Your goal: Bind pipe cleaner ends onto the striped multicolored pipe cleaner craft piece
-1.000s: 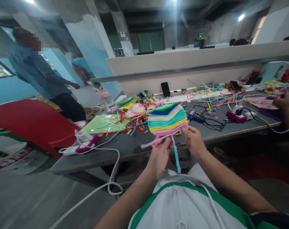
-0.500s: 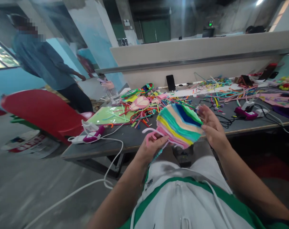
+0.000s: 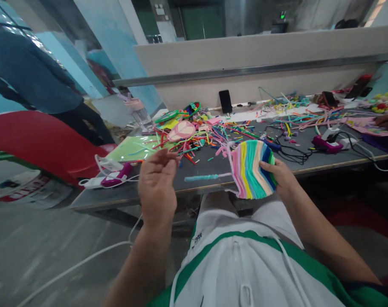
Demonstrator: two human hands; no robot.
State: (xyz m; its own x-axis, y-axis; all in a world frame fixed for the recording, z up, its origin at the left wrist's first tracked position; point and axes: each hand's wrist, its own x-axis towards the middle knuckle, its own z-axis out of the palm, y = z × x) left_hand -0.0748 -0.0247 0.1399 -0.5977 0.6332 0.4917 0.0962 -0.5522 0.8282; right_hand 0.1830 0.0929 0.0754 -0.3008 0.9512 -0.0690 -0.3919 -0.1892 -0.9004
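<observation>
A round piece of striped pipe cleaners [image 3: 251, 169], in pink, yellow, teal, beige and blue, is held upright near the table's front edge. The fingers of my right hand [image 3: 282, 174] pinch it at its right side. From its left side a light blue fuzzy stem [image 3: 202, 178] sticks out, with pink ends curling above. My left hand [image 3: 158, 183] is raised to the left of the piece, apart from it, with its fingers bent together near the thumb. Whether something small is between those fingertips is hidden.
The grey table [image 3: 187, 189] bears scattered pipe cleaners, a green sheet [image 3: 130, 149], a phone [image 3: 225, 101], a clear bottle [image 3: 139, 114] and purple power strips [image 3: 117, 174]. A red chair [image 3: 47, 145] and a person [image 3: 37, 72] are at the left.
My left hand has let go of the striped piece and moved left and up. The piece has turned, its stripes now nearly vertical. The view has shifted, and the person stands further left.
</observation>
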